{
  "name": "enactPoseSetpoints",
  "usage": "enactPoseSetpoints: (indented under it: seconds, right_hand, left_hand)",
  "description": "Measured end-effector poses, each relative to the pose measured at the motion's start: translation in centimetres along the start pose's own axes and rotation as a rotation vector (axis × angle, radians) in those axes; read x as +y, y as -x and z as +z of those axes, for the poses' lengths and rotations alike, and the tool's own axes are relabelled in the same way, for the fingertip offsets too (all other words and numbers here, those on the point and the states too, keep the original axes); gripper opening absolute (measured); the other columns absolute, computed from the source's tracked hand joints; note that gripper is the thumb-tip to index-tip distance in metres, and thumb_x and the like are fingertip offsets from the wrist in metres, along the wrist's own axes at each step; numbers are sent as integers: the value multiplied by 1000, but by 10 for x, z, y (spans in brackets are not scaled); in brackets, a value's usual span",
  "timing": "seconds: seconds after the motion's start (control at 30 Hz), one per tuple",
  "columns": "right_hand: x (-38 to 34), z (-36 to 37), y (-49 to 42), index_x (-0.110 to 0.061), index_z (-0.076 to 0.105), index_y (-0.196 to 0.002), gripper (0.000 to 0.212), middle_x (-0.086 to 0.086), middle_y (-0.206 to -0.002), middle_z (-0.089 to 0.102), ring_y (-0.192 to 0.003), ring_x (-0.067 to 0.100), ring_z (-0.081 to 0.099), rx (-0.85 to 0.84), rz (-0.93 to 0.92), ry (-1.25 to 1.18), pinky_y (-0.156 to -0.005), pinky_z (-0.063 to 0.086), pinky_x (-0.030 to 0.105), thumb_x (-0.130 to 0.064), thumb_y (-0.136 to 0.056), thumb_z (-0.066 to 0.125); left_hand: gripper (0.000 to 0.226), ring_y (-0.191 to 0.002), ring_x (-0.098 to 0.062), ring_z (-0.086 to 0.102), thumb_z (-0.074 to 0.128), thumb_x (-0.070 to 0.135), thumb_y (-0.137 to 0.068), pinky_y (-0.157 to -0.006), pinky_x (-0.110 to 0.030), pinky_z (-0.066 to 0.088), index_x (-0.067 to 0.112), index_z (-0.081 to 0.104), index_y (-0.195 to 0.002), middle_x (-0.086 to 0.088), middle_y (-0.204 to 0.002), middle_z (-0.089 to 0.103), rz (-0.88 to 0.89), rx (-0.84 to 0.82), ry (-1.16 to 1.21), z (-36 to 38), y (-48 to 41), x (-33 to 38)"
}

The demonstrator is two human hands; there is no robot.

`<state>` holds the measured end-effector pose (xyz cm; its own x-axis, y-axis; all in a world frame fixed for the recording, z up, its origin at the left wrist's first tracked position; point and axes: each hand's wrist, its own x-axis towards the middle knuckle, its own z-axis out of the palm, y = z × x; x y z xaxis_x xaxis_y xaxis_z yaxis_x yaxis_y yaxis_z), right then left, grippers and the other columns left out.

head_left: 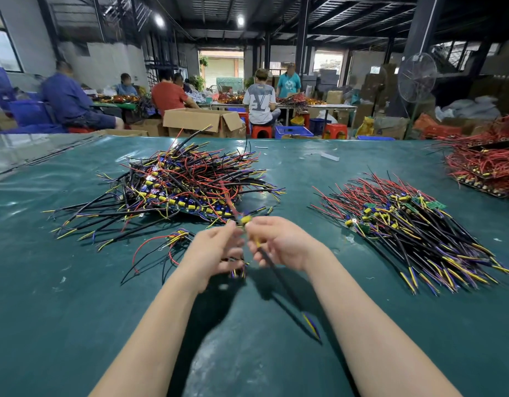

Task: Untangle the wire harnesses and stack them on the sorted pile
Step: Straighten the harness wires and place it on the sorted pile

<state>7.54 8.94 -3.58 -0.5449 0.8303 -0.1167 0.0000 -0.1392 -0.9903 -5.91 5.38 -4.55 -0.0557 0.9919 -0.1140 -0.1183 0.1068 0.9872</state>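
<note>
The surface (75, 310) is covered by a dark green mat. Left of its middle, toward the far edge, sits the tangled pile (178, 181): black-sleeved cables and red, yellow and blue wires cross in all directions over a row of yellow and blue components. Just in front of that pile, a loose harness (173, 239) lies apart, its red and black wires curling toward the near edge.

The left hand (216, 250) is raised above the middle of the surface with its fingers curled, and its fingertips pinch the held harness (279, 279) close to that harness's yellow component. Motion blur hides the exact grip. A short tuft of coloured wire ends shows below its fingers, but whether the hand holds it cannot be told.

The held harness runs from the yellow component between the two hands down toward the near edge as a black cable, ending in yellow and blue tips. The right hand (279, 242), just beside the left, has its fingers and thumb curled around the cable below the component.

Toward the right edge lies the sorted pile (405, 224), its cables roughly parallel, red wires pointing to the far edge and yellow-blue tips to the near edge. In the far right corner rests a red-wire heap (482, 167).
</note>
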Motion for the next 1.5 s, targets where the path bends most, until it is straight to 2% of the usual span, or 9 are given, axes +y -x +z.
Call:
enactPoseSetpoints:
  seconds: [0.13,0.3,0.47,0.57,0.7,0.9,1.17,1.4,1.5]
  right_hand:
    - [5,15,-1,-17,44,-74,26,0,-53,47,-38,8,50,-114,89,178,-39,45,16,-21,-99,40]
    - [10,10,0,-19,38,-66,32,1,-55,37,-32,2,30,-103,58,322,-33,19,8,-19,-98,42]
    - [6,8,2,-18,41,-65,33,-1,-53,35,-31,1,25,-169,68,360,-33,16,8,-18,-97,43]
    - [7,8,2,-16,39,-65,34,-8,-42,35,-30,1,21,-195,77,363,-33,15,8,-19,-98,43]
    - [8,7,3,-15,41,-64,35,-8,-41,35,-31,2,19,-236,106,367,-35,14,7,-19,-98,43]
    - [11,-6,4,-14,46,-64,34,-8,-42,37,-30,2,21,-227,117,327,-34,16,8,-18,-97,44]
    - [17,-16,1,-13,57,-77,17,-4,-43,52,-30,2,31,-30,13,233,-32,19,9,-4,-91,53]
    - [18,-20,3,-12,59,-68,19,-7,-49,59,-35,4,47,-45,-25,424,-31,25,12,-3,-84,62]
    - [18,-18,2,-15,62,-66,19,-4,-49,55,-39,3,48,-5,-51,501,-33,31,14,-5,-82,66]
  left_hand:
    - [17,-72,-13,60,57,22,-91,-53,-18,55,11,63,-80,-3,-78,64,148,182,62,-13,-6,-1]
    - [15,-60,-11,55,65,10,-85,-43,-14,49,10,63,-70,-1,-60,60,184,370,62,-26,-7,-2]
    - [21,-36,1,52,66,7,-84,-39,-12,46,10,58,-65,4,-44,58,241,580,229,-52,-8,6]
    - [23,-36,0,52,67,5,-83,-39,-10,45,11,55,-64,9,-37,55,268,665,297,-63,-8,7]
    - [23,-56,-7,52,67,3,-82,-41,-9,45,13,54,-66,0,-62,57,294,786,384,-77,-9,6]
    - [23,-37,2,53,67,7,-83,-46,-8,47,14,56,-65,6,-50,58,349,855,463,-85,-11,5]
    - [29,-36,3,52,67,7,-80,-43,-11,44,26,47,-70,5,-54,53,548,1129,419,-94,-8,8]
    - [30,-35,3,51,69,9,-77,-41,-11,44,30,47,-75,8,-43,54,554,1156,337,-93,-9,4]
    - [26,-35,4,51,69,9,-76,-41,-11,44,27,50,-78,8,-53,54,540,1169,327,-95,-9,3]
